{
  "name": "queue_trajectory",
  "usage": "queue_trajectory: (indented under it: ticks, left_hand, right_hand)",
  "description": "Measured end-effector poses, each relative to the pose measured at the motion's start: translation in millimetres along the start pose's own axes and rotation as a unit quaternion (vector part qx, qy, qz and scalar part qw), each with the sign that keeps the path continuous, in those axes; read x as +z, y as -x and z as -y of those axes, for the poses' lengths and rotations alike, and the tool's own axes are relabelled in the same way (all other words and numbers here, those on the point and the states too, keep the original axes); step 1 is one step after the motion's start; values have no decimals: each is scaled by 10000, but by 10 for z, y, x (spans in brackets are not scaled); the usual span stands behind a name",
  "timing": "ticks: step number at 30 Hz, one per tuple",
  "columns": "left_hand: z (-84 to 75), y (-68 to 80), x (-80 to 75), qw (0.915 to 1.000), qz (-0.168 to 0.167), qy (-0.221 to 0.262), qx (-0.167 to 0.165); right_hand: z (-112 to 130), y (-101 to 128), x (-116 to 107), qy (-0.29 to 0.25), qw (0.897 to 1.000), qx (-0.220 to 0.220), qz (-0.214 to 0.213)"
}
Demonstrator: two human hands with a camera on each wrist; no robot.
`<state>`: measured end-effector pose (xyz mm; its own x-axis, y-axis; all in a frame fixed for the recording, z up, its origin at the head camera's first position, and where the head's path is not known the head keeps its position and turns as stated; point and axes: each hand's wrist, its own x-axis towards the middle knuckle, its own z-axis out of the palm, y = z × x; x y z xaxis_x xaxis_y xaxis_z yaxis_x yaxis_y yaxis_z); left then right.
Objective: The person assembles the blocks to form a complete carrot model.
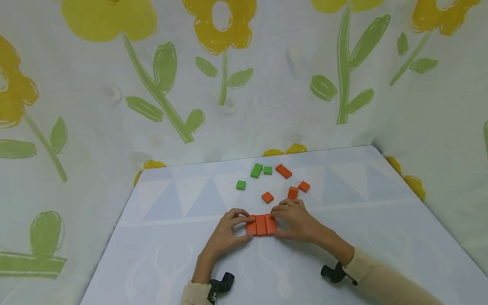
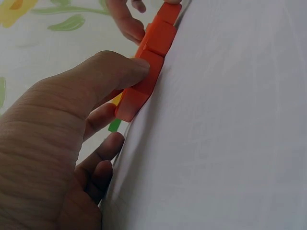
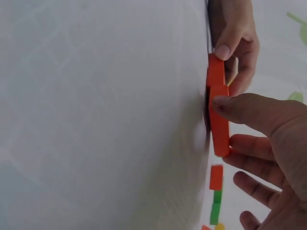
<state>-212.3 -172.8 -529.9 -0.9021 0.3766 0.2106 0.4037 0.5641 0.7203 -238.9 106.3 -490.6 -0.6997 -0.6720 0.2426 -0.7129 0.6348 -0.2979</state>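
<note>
A: Where do we find the row of three orange blocks (image 1: 261,225)?

B: On the worktop (image 1: 152,237), about midway between its left and right edges and well short of the far edge. We note the three side by side, their near ends not quite flush.

A: Condition of the hands?

B: We record the left hand (image 1: 228,233) pinching the row's left block between thumb and fingers, and the right hand (image 1: 299,222) likewise gripping its right block.

A: And beyond the row?

B: Just past the right fingertips lies an orange rectangular block (image 1: 292,192), with a small orange block (image 1: 304,186) at its right. Another small orange piece (image 1: 267,197) sits behind the row. Nearer the far edge we list a long orange block (image 1: 284,171), a green rectangular block (image 1: 256,170) and a small green block (image 1: 268,170); a second green piece (image 1: 241,185) lies to their left.

A: Surroundings?

B: A flower-print backdrop (image 1: 267,123) stands behind the far edge.
</note>
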Motion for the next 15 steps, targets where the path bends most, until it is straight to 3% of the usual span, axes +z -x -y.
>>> queue_trajectory:
  ticks: [15]
  left_hand:
    - [19,-7,5,10000,16,3,-15]
  right_hand:
    - [-7,30,60,-144,9994,267,153]
